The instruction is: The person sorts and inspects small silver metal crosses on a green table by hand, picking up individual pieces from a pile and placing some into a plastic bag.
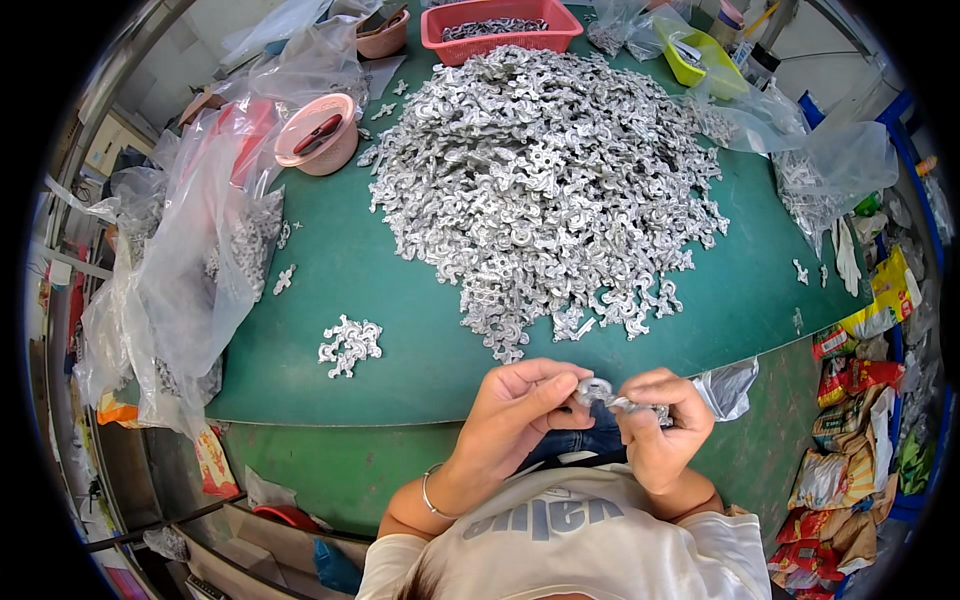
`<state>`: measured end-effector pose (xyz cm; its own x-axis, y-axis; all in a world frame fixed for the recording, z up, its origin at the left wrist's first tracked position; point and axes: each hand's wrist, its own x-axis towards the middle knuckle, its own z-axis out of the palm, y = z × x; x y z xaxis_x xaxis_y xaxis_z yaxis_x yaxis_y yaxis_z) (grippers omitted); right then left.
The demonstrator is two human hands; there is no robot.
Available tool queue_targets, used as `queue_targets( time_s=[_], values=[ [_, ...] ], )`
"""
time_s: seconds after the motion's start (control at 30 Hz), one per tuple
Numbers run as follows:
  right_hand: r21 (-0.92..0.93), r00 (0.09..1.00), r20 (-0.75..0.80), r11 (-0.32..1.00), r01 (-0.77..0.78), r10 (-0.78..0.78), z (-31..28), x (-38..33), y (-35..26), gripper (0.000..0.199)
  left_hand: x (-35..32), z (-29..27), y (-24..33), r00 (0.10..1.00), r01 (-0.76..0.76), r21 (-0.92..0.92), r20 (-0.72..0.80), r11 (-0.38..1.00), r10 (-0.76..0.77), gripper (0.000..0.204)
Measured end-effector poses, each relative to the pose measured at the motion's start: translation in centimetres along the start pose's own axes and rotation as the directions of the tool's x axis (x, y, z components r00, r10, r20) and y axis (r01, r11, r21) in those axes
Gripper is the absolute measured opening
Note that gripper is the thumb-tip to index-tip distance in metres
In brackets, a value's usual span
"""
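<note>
Just off the table's near edge, my two hands come together over a silvery cast metal piece (pixel 594 389). My left hand (pixel 522 400) pinches one rounded end of it between thumb and fingers. My right hand (pixel 664 425) is closed round the other end, where more silvery metal shows between the fingers; I cannot tell whether that is the same piece. A big heap of similar metal castings (pixel 540 170) covers the middle of the green table (pixel 420 385). Left of my hands lies a small cluster of the castings (pixel 350 345).
A red basket (pixel 500 40) with metal parts stands behind the heap. At the left are a pink basket (pixel 318 135) with a red-handled tool and clear plastic bags (pixel 180 260) of castings. A yellow-green basket (pixel 700 60) and another bag (pixel 830 170) sit right. Colourful packets (pixel 850 410) hang beyond.
</note>
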<state>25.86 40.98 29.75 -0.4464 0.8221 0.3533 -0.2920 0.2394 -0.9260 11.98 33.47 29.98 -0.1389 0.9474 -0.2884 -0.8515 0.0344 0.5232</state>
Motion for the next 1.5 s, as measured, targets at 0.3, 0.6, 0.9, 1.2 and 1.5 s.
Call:
queue_targets(
  time_s=[0.3, 0.6, 0.9, 1.2, 1.5],
  values=[
    [0.154, 0.996, -0.015, 0.984, -0.087, 0.090, 0.1, 0.1, 0.1, 0.007, 0.1, -0.2, -0.2, 0.999, 0.023, 0.037, 0.023, 0.999, -0.024, 0.021],
    [0.195, 0.992, -0.011, 0.973, -0.123, 0.127, 0.2, 0.1, 0.0, 0.008, 0.1, -0.7, -0.4, 0.999, 0.017, 0.022, 0.032, 1.000, -0.017, 0.019],
    [0.212, 0.994, -0.022, 0.972, -0.100, 0.107, 0.2, 0.0, 0.2, 0.009, -0.1, -0.6, -0.4, 0.999, -0.015, 0.043, 0.037, 0.999, 0.013, 0.018],
    [0.016, 0.999, -0.003, 0.999, 0.033, -0.033, -0.3, -0.2, 0.1, 0.008, -0.2, -0.7, -0.6, 0.996, -0.071, 0.085, 0.061, 0.994, 0.066, 0.018],
    [-0.062, 0.987, 0.020, 0.985, 0.160, -0.159, -0.1, -0.1, 0.0, 0.012, -0.6, 0.5, -0.3, 0.971, -0.225, 0.226, 0.132, 0.948, 0.199, 0.023]
  ],
)
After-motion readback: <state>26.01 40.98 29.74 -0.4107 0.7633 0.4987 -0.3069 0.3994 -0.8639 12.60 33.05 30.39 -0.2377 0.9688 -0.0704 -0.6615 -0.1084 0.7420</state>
